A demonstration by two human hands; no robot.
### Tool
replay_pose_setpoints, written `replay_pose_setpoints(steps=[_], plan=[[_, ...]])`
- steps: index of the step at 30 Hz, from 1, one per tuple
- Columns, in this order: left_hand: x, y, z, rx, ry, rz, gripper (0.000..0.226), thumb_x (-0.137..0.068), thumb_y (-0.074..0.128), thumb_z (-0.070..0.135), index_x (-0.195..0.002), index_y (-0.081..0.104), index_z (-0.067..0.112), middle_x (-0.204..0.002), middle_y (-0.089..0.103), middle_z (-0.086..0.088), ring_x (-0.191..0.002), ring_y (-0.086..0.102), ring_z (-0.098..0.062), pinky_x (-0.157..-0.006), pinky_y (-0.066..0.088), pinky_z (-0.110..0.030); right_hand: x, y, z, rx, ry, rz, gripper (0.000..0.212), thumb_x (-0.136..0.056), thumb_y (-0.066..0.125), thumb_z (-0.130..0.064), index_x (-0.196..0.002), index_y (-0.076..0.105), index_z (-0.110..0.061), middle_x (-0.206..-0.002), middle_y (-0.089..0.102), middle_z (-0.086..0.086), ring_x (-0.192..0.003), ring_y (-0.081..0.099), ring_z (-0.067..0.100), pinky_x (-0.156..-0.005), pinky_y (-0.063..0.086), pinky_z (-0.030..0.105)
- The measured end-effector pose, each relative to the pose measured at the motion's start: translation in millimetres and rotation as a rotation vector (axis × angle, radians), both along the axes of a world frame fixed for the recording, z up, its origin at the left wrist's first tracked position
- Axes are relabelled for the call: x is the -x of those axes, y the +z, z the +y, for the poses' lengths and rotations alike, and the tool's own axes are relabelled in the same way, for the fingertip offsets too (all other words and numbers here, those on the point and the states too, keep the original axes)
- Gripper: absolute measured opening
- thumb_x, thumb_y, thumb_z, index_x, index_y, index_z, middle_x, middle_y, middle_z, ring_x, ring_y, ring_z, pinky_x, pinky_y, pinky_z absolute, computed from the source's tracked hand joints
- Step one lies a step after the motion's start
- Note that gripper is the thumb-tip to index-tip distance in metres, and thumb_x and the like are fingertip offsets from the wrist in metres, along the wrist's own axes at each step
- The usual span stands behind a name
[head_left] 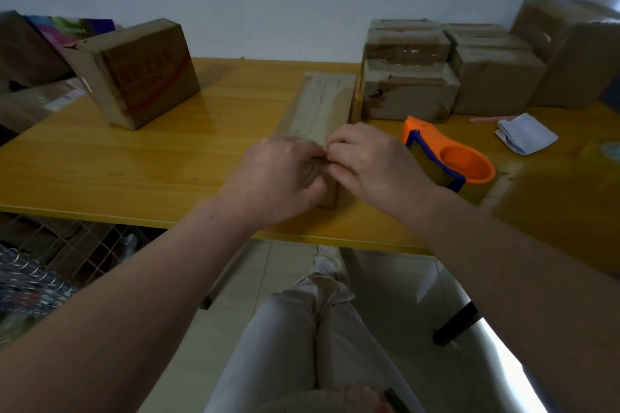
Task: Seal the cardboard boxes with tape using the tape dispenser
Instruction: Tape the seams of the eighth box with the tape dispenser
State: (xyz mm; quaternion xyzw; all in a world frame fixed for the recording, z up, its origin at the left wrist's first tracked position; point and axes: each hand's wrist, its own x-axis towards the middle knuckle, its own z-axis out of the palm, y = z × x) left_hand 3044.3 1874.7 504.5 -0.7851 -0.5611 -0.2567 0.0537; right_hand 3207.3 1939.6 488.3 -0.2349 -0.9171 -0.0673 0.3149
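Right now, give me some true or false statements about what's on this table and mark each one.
The left hand and the right hand are at the near end of the long narrow cardboard box. True.
The right hand holds the orange and blue tape dispenser. False: it lies on the yellow wooden table, beside that hand.
The brown cardboard box with red print sits on the table's left side. True.
The folded white paper lies on the long box. False: it lies on the table, far right.
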Motion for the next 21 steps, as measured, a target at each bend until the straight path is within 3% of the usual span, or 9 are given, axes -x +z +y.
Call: replay_pose_setpoints(steps=[3,6,10,12,16,19,21], plan=[[2,-1,0,-0.005,0.006,-0.011,0.039,-0.072,0.058,0.030,-0.103,0.069,0.010,-0.091,0.070,-0.007,-0.081,0.065,-0.024,-0.069,0.044,-0.024,2,0,-2,-0.047,0.006,-0.024,0.005,-0.082,0.069,-0.005,-0.082,0.069,0.000,-0.084,0.065,0.014,-0.076,0.061,0.031,-0.060,0.052,0.034],[7,-5,3,-0.011,0.001,-0.019,0.038,-0.072,0.067,0.020,-0.109,0.067,0.010,-0.099,0.070,-0.007,-0.089,0.064,-0.025,-0.074,0.039,-0.022,2,1,-5,-0.091,-0.004,-0.042,0.008,-0.086,0.065,-0.007,-0.082,0.068,-0.001,-0.083,0.065,0.013,-0.074,0.061,0.029,-0.059,0.052,0.034],[18,-15,-1,-0.082,0.066,-0.125,0.053,-0.070,0.074,0.014,-0.122,0.060,0.009,-0.113,0.066,-0.010,-0.103,0.061,-0.026,-0.085,0.033,-0.016,-1,6,-8,-0.105,-0.071,-0.095,0.016,-0.090,0.061,-0.020,-0.085,0.066,-0.005,-0.082,0.064,0.009,-0.075,0.060,0.025,-0.054,0.048,0.031],[25,-25,-4,-0.140,0.154,-0.230,0.062,-0.072,0.075,0.014,-0.131,0.054,0.009,-0.122,0.062,-0.010,-0.109,0.057,-0.024,-0.090,0.028,-0.012,2,10,-12,-0.096,-0.106,-0.121,0.023,-0.085,0.066,-0.031,-0.088,0.065,-0.008,-0.083,0.064,0.006,-0.076,0.059,0.022,-0.051,0.040,0.025],[25,-48,-9,0.009,0.348,-0.554,0.074,-0.079,0.071,0.018,-0.144,0.036,0.018,-0.134,0.053,0.002,-0.121,0.049,-0.014,-0.100,0.041,-0.030,24,14,-15,-0.060,-0.145,-0.163,0.038,-0.084,0.065,-0.045,-0.109,0.064,-0.016,-0.096,0.065,0.001,-0.088,0.059,0.019,-0.057,0.036,0.024],[19,-61,-13,0.098,0.264,-0.736,0.073,-0.080,0.068,0.012,-0.144,0.035,0.026,-0.125,0.050,0.013,-0.115,0.048,-0.005,-0.092,0.041,-0.022,38,13,-17,-0.026,-0.146,-0.183,0.021,-0.092,0.056,-0.033,-0.103,0.064,-0.017,-0.089,0.064,0.001,-0.080,0.059,0.018,-0.054,0.031,0.023],[16,-65,-15,0.120,0.221,-0.795,0.072,-0.082,0.065,0.010,-0.144,0.033,0.027,-0.130,0.048,0.012,-0.118,0.046,-0.006,-0.095,0.041,-0.023,41,14,-18,-0.016,-0.175,-0.166,0.019,-0.096,0.050,-0.025,-0.099,0.066,-0.016,-0.086,0.066,0.002,-0.075,0.060,0.019,-0.054,0.040,0.026]])
